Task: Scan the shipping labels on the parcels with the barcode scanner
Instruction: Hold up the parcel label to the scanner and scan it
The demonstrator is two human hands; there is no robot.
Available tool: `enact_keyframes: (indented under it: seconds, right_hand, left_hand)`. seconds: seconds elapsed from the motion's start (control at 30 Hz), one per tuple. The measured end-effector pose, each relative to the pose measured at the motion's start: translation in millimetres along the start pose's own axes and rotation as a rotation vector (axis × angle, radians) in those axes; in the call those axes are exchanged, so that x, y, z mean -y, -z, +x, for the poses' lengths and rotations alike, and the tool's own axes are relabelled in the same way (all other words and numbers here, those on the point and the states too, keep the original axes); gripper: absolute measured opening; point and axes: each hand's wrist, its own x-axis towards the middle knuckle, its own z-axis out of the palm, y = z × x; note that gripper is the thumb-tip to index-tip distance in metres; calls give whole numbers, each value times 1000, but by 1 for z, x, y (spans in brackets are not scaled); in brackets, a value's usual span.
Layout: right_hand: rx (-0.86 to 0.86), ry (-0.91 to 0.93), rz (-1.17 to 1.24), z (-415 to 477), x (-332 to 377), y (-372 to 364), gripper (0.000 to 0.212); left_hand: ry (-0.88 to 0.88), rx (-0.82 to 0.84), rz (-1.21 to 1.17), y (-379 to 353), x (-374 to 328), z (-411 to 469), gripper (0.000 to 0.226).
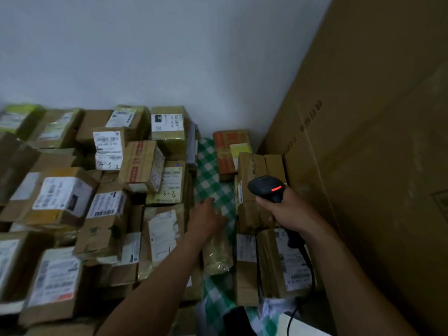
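Parcels [63, 197] lay piled on a green checked cloth [208, 166]. Right hand [288, 212] held the black scanner [266, 186] over a brown box [252, 163], fingers curled round its handle. Left hand [208, 218] reached over the cloth, fingers straight and close together.

**Dim corner: pale wall and tall cardboard carton**

A plain pale wall [169, 44] fills the upper half of the frame. It is smooth and looks greyish-blue in weak, even light. A very large brown cardboard carton [375, 117] stands upright along the whole right side and meets the wall in a corner at centre right. Faint dark print runs down its face. Below the wall, at centre, a strip of green-and-white checked cloth [208, 175] runs from that corner toward the bottom edge.
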Motion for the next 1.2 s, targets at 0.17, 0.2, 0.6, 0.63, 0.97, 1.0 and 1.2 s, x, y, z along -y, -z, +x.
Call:
enact_keyframes:
  seconds: [0.17, 0.2, 0.6, 0.63, 0.97, 1.0, 1.2]
  right_hand:
    - [42, 59, 32, -15, 1, -6, 20]
    - [43, 62, 20, -16, 1, -6, 22]
    - [39, 22, 36, 5, -4, -1, 17]
    - [41, 23, 32, 8, -5, 0, 17]
    - [37, -48, 84, 45, -14, 6, 14]
    - [33, -56, 92, 47, -16, 7, 15]
    - [40, -106, 142, 53, -21, 8, 32]
  left_hand:
    - [23, 18, 23, -21, 11, -20, 87]
    - [32, -3, 5, -19, 8, -23, 85]
    - [-190, -410, -377, 91, -85, 53, 115]
    - [-181, -403, -416, 98, -93, 69, 115]
    - [-241, -384, -563, 92, -137, 188, 114]
    - [-231, -360, -580, 87, -135, 194, 108]
    - [-188, -256, -472, 49, -105, 230, 68]
